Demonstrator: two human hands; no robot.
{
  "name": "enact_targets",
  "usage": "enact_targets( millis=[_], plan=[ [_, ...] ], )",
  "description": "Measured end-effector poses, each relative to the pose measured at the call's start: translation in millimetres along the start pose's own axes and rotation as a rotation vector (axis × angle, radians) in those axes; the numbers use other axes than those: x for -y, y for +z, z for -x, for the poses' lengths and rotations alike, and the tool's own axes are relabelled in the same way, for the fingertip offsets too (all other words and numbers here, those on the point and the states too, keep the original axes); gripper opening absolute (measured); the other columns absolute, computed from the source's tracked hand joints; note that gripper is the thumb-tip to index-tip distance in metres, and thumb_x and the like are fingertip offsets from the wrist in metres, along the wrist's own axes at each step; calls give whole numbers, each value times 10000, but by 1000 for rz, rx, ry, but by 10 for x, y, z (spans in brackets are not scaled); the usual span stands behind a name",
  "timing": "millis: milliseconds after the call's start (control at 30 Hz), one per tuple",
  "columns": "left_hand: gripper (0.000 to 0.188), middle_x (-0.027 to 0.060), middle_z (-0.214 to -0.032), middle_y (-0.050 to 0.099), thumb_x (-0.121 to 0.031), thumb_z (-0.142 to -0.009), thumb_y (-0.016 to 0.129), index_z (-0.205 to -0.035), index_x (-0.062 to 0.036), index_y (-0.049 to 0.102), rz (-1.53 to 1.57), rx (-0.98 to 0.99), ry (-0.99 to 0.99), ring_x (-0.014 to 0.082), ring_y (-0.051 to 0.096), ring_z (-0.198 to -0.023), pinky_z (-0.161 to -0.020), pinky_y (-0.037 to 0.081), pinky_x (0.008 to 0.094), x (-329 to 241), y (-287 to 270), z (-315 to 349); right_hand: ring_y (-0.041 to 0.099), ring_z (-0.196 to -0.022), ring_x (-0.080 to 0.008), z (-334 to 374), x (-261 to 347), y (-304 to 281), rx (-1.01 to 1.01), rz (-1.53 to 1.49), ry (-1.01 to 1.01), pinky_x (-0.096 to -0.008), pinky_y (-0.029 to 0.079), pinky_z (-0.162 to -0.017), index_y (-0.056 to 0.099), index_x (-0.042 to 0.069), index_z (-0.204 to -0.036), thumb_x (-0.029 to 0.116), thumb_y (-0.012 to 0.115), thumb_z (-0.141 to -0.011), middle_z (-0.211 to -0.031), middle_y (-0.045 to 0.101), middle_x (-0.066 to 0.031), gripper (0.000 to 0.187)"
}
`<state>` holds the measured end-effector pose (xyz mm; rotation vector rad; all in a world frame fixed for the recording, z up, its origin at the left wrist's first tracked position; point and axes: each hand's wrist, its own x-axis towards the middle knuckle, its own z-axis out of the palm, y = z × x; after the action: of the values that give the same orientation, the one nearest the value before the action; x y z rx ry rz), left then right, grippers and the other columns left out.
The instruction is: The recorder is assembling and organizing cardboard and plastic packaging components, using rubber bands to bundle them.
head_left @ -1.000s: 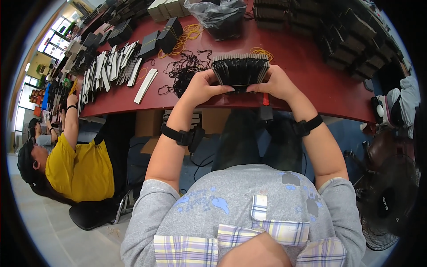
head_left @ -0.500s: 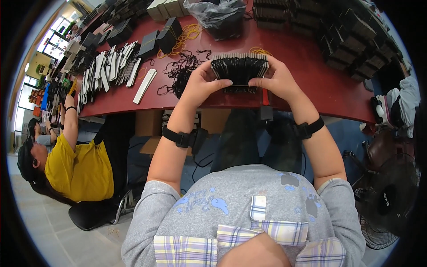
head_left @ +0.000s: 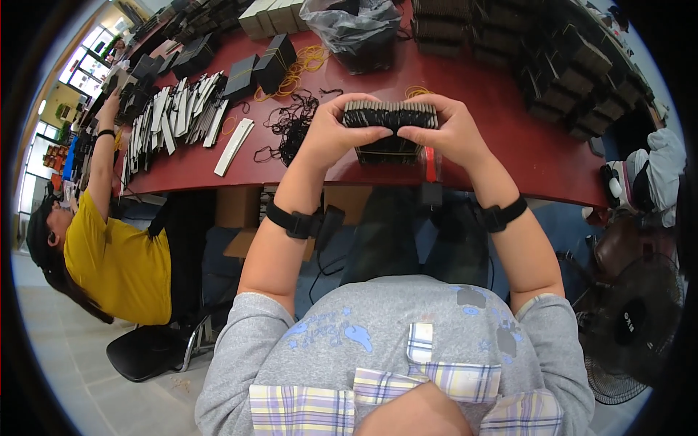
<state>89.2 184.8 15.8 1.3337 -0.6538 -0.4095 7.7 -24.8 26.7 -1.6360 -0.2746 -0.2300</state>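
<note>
Both of my hands hold one stack of thin dark pieces with pale grey edges and black cord-like strands [head_left: 389, 116], just above the table's front part. My left hand [head_left: 336, 134] grips its left end and my right hand [head_left: 452, 134] its right end, thumbs along the near side. Below the stack, a dark block with a yellow band [head_left: 387, 155] shows in part. Beside it, near my right hand, lies a tool with a red handle [head_left: 430, 166]. A tangle of black cords [head_left: 291, 131] lies left of my left hand.
White and dark strips [head_left: 174, 116] cover the table's left part, one white strip [head_left: 234, 147] apart. Yellow rubber bands [head_left: 309, 58] lie by dark blocks [head_left: 275, 64]. A bag-lined bin [head_left: 356, 36] stands behind. Dark stacks [head_left: 567, 65] fill the right; a co-worker [head_left: 120, 269] sits left.
The stack has tipped in my hands, so its pale edges face up more and the banded block below shows more. The co-worker's arm has reached farther forward.
</note>
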Motion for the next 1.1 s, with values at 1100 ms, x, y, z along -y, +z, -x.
enact_targets(
  millis=[1100],
  plan=[
    [548, 87, -1086, 669, 36, -722, 805, -1227, 6, 593, 188, -19, 34, 156, 650, -980, -875, 533, 287, -75, 40, 122, 590, -1139, -199, -156, 283, -232, 119, -442, 220, -328, 463, -977, 543, -14, -1264, 205, 753, -851, -1158, 637, -119, 513]
  ],
)
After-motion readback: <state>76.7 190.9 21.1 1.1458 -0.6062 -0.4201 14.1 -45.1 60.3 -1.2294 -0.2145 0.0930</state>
